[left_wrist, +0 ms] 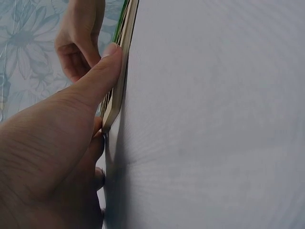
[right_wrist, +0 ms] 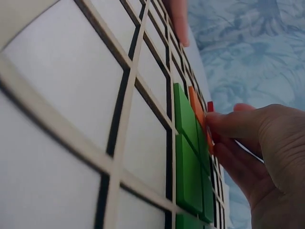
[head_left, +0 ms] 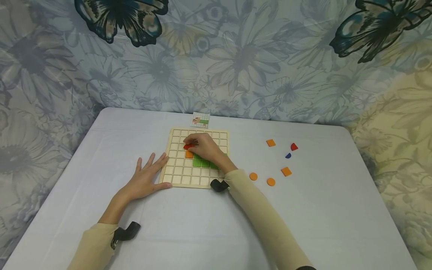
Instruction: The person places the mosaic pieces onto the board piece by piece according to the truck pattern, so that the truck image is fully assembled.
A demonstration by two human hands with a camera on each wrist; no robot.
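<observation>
The right grip [head_left: 206, 146] pinches a red piece [head_left: 187, 146] at the grid board [head_left: 177, 180], green tiles [head_left: 201, 162] near it; the left grip [head_left: 147, 179], fingers spread, touches the board; 2 orange discs [head_left: 253, 176] lie right of both.

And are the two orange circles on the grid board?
No, both orange circles lie on the white tablecloth, to the right of the board in the head view.

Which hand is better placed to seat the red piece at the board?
Probably the right hand: its fingertips already pinch the red piece over the board. The left hand touches the board's edge, holding no piece.
</observation>
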